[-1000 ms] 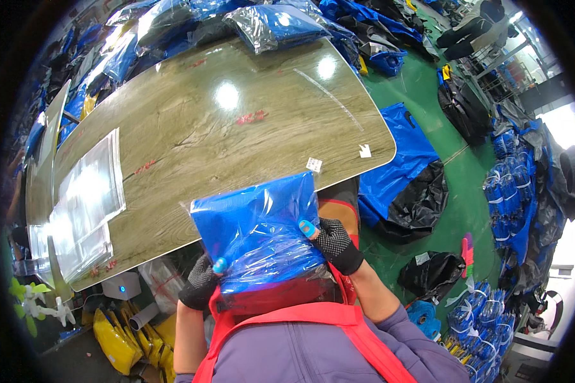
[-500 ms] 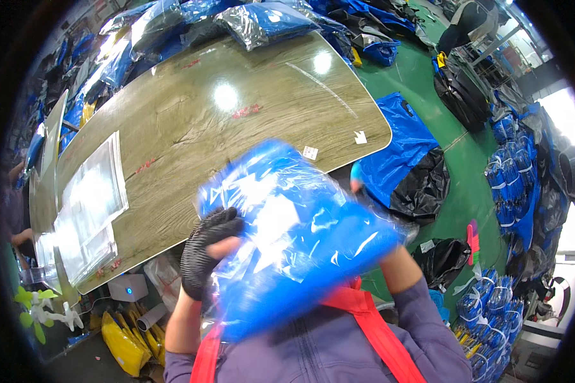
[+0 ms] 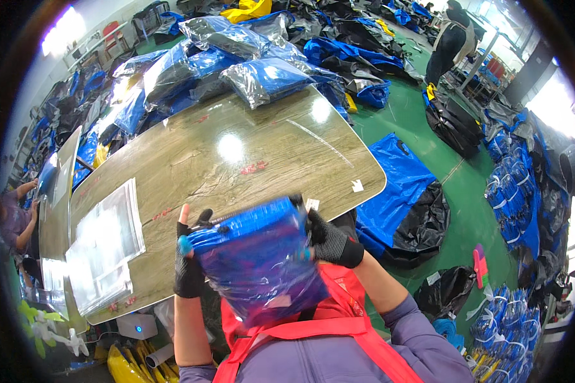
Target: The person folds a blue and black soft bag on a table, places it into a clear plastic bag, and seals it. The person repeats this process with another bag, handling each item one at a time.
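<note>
A folded blue item in a clear plastic bag (image 3: 259, 262) is held up in front of my chest, at the near edge of the wood-patterned table (image 3: 191, 153). My left hand (image 3: 191, 258), in a black glove with bare fingertips, grips the bag's left side. On the opposite side, my right hand (image 3: 329, 242), in a matching black glove, grips its upper right edge. The blue fabric shows at the top of the bag. The fingers behind the package are hidden. A red apron (image 3: 345, 287) lies behind the bag.
Flat clear plastic bags (image 3: 105, 236) lie on the table's left part. Packed blue bundles (image 3: 268, 80) are heaped along its far edge. Blue and black fabric (image 3: 396, 191) lies on the green floor at right, near a pink brush (image 3: 480, 265). Another person (image 3: 450, 45) stands far right.
The package has turned from lying slanted across my arms to upright between both hands. My right hand has come up to its upper right edge. The view has tilted upward.
</note>
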